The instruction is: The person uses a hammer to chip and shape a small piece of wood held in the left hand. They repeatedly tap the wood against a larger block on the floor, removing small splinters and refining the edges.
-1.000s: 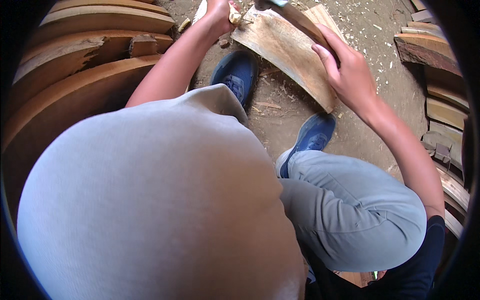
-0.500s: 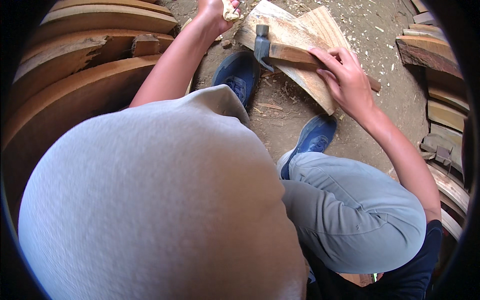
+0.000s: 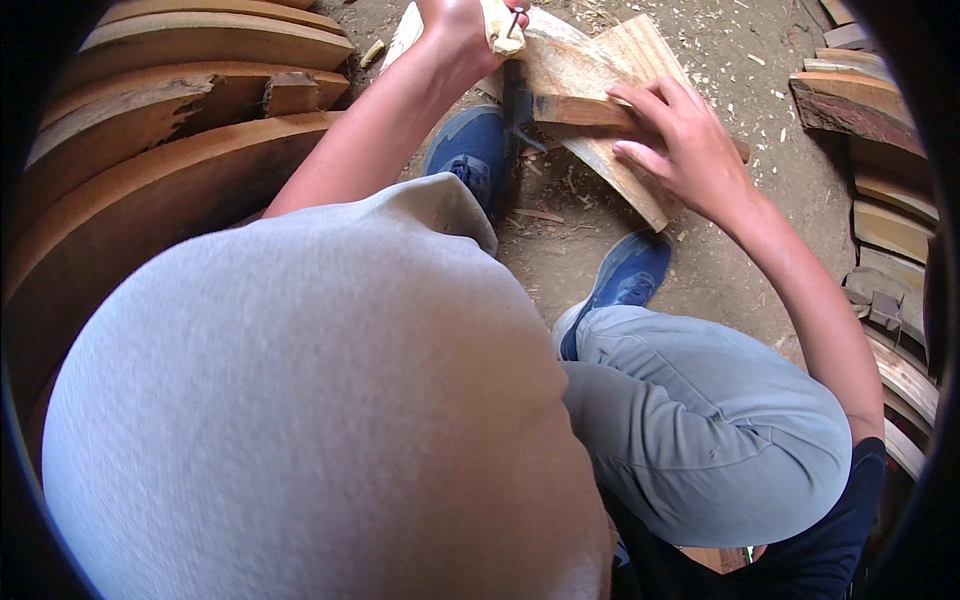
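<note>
My left hand (image 3: pixel 462 28), at the top edge, is closed round a pale piece of rough wood (image 3: pixel 508 42). A nail (image 3: pixel 515 20) sticks up beside its end. Part of the hand is cut off by the frame. A claw hammer (image 3: pixel 580 112) with a wooden handle lies across two flat boards (image 3: pixel 570 55) on the ground, its dark head near my left shoe. Over the handle is my right hand (image 3: pixel 692 150), fingers and thumb spread apart, loosely astride it. The palm's contact with the handle is hidden.
Curved wooden planks (image 3: pixel 190 130) are stacked at the left. More timber pieces (image 3: pixel 890 225) line the right side. Wood shavings (image 3: pixel 745 100) litter the dirt floor. My blue shoes (image 3: pixel 632 268) stand on either side of the board's near end.
My left hand has come right and nearer with the wood piece, bringing the nail into clearer view. The hammer has settled lower on the boards, and my right hand's fingers have loosened from its handle.
</note>
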A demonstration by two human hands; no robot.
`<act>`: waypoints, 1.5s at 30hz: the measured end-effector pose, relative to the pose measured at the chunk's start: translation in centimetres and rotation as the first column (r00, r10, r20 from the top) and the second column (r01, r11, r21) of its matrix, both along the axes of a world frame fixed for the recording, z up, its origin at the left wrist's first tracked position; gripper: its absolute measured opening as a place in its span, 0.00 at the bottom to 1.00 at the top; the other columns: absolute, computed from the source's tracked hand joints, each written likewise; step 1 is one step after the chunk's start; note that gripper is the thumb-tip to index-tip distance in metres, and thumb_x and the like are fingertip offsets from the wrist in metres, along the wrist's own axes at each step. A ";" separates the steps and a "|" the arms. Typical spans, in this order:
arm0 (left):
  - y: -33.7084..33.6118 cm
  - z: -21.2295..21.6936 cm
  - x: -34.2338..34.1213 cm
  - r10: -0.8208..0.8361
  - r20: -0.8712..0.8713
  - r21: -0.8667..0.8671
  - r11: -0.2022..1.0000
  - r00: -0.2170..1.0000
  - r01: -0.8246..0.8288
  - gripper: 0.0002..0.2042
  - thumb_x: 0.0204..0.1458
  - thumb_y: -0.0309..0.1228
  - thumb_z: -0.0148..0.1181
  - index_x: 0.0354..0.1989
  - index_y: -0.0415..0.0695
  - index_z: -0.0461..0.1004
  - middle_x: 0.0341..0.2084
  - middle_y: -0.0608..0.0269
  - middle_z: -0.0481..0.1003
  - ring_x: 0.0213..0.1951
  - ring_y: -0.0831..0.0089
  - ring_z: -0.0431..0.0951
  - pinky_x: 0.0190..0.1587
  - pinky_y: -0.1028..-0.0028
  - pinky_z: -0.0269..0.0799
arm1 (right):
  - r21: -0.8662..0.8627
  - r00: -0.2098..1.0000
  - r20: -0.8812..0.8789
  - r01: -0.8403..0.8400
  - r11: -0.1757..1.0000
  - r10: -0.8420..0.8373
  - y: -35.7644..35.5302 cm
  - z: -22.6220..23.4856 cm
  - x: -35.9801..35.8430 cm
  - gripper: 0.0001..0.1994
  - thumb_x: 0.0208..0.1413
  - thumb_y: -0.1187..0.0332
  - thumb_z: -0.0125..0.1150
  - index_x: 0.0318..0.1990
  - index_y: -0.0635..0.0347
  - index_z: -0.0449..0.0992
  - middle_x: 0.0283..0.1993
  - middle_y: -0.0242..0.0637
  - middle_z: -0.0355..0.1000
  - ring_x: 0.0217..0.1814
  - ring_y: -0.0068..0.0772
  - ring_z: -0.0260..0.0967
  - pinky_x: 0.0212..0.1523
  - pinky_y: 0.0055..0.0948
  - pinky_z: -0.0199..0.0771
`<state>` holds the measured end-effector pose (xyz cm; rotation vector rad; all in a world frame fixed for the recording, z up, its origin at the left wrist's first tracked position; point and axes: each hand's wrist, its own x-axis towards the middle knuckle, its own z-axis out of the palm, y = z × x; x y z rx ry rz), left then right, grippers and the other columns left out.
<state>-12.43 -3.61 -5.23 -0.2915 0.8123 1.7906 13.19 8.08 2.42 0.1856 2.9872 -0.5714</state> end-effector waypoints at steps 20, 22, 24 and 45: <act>-0.1 -0.4 1.7 0.227 -0.524 -0.165 0.919 0.821 -0.359 0.24 0.69 0.55 0.42 0.51 0.45 0.65 0.25 0.62 0.70 0.25 0.66 0.75 0.29 0.66 0.76 | 0.022 0.996 0.034 0.086 0.996 -0.087 3.9 0.7 3.8 0.17 0.68 0.63 0.54 0.59 0.61 0.69 0.53 0.46 0.70 0.51 0.54 0.73 0.50 0.46 0.75; -0.5 -3.6 0.5 0.215 -0.649 -0.156 0.902 0.730 -0.404 0.22 0.70 0.52 0.42 0.52 0.44 0.65 0.26 0.60 0.72 0.25 0.67 0.76 0.28 0.66 0.76 | -0.066 0.985 0.014 0.170 0.983 -0.169 4.4 0.3 4.4 0.17 0.70 0.64 0.51 0.58 0.65 0.69 0.53 0.49 0.71 0.51 0.54 0.74 0.50 0.42 0.74; 0.1 -3.9 0.8 0.163 -0.663 -0.198 0.903 0.730 -0.381 0.20 0.70 0.48 0.43 0.53 0.43 0.66 0.28 0.59 0.73 0.26 0.67 0.76 0.28 0.67 0.76 | -0.154 0.961 0.025 0.275 0.949 -0.274 4.8 0.1 4.9 0.16 0.70 0.64 0.50 0.58 0.67 0.70 0.51 0.49 0.71 0.52 0.50 0.74 0.50 0.39 0.74; -3.3 -2.9 0.7 0.014 -0.585 -0.340 0.903 0.811 -0.261 0.10 0.68 0.34 0.53 0.49 0.42 0.66 0.43 0.58 0.79 0.41 0.68 0.83 0.36 0.71 0.82 | -0.091 0.966 -0.070 0.242 0.966 -0.249 0.8 2.5 1.4 0.13 0.69 0.61 0.55 0.53 0.61 0.72 0.35 0.55 0.76 0.37 0.57 0.78 0.36 0.48 0.73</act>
